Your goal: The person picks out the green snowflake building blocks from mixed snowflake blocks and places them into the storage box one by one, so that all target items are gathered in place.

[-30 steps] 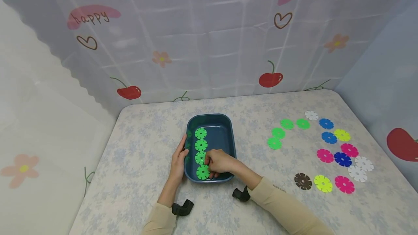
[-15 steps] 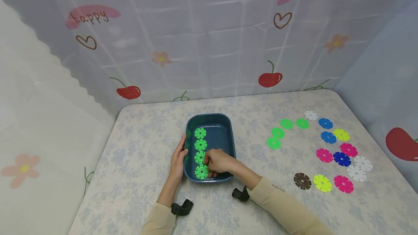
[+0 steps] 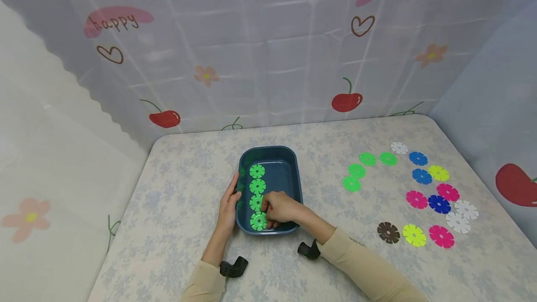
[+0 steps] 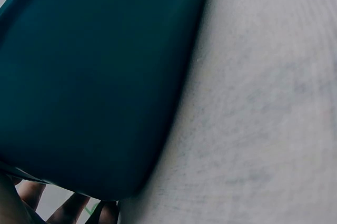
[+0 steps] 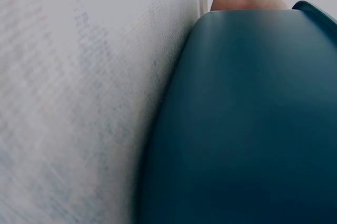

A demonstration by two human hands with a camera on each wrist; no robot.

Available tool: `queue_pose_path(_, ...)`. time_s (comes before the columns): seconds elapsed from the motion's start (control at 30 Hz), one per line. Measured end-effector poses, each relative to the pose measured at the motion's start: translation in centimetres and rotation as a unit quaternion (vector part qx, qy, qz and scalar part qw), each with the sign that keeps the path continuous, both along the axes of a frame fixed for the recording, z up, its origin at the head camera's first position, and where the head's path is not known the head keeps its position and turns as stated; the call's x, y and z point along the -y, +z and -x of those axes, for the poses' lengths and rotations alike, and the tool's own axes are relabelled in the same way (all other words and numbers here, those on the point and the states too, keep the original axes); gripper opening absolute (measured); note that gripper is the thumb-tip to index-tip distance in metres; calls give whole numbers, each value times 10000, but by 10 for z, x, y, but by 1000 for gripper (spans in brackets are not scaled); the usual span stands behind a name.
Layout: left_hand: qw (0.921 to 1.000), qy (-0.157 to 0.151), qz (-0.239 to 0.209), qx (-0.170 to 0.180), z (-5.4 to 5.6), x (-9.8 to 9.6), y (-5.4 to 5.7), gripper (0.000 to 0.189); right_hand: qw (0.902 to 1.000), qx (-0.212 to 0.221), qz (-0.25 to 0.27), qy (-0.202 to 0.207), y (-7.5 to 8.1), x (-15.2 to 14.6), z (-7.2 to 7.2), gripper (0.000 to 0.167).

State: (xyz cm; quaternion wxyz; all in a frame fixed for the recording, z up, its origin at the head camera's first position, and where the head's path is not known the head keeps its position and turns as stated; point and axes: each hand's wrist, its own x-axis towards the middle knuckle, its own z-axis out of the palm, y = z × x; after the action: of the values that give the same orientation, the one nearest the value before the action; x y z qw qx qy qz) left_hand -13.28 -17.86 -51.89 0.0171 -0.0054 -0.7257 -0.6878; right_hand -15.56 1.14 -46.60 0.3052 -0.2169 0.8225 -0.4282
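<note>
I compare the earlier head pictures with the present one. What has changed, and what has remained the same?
The lowest green disc in the tray has shifted slightly left, closer in line with the discs above it. No grasp or release is visible. The right hand stays in the tray, the left hand at its side; the loose discs lie as before.
</note>
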Motion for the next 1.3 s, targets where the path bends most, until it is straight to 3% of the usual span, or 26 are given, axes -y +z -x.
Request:
queue_pose_path(0.4,10000,-39,55,-64,1,1,1,54,9993,-32,296,216,4,-4,2,12)
queue_pose_path(0.57,9998,31,126,-176,1,0,-1,54,9959,-38,844,328,20,-17,6,15)
queue_pose_path(0.7,9989,94,293,-341,0,0,-3,55,9933,-232,1118,168,38,-42,10,16)
queue_pose_path(0.83,9989,98,324,-331,-1,-1,-3,55,9930,-391,1077,-275,47,-79,18,16)
queue_pose_path(1.03,9999,90,116,-44,0,-1,0,54,9877,-703,636,-1243,49,-151,38,24)
queue_pose_path(1.17,9999,59,107,-26,0,-1,0,53,9760,-887,354,-1957,51,-205,53,37)
queue_pose_path(1.3,9999,66,153,-3,0,-1,0,53,9582,-1016,-7,-2675,49,-252,67,51)
